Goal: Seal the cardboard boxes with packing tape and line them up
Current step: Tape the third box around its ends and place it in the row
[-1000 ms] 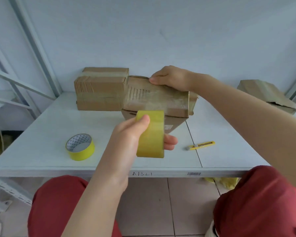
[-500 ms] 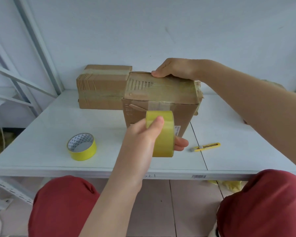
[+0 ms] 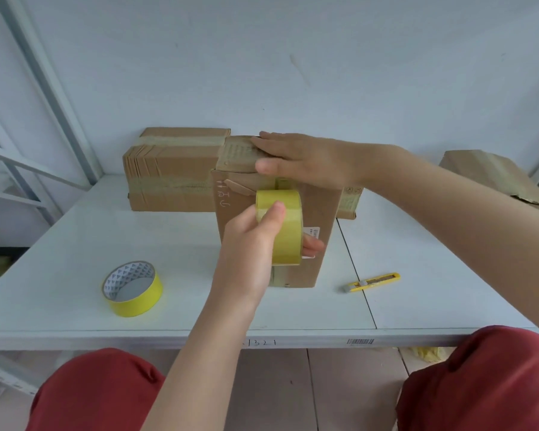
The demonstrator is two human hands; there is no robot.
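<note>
A white table (image 3: 448,259) stands against a pale wall. At its middle stands an upright brown cardboard box (image 3: 321,209), just beside a taped brown cardboard box (image 3: 168,178) at the back edge. The right hand (image 3: 299,160) lies flat on the upright box's top, fingers straight. The left hand (image 3: 249,244) grips a yellow roll of packing tape (image 3: 288,231) at its front face. A second yellow tape roll (image 3: 133,289) lies front left, a yellow utility knife (image 3: 372,282) front right.

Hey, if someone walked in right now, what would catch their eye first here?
Dead centre, the left grip holds a bright yellow tape roll at the front of an upright cardboard box, while the right grip presses flat on its top. A second yellow roll lies on the table to the left, a yellow cutter to the right.
</note>
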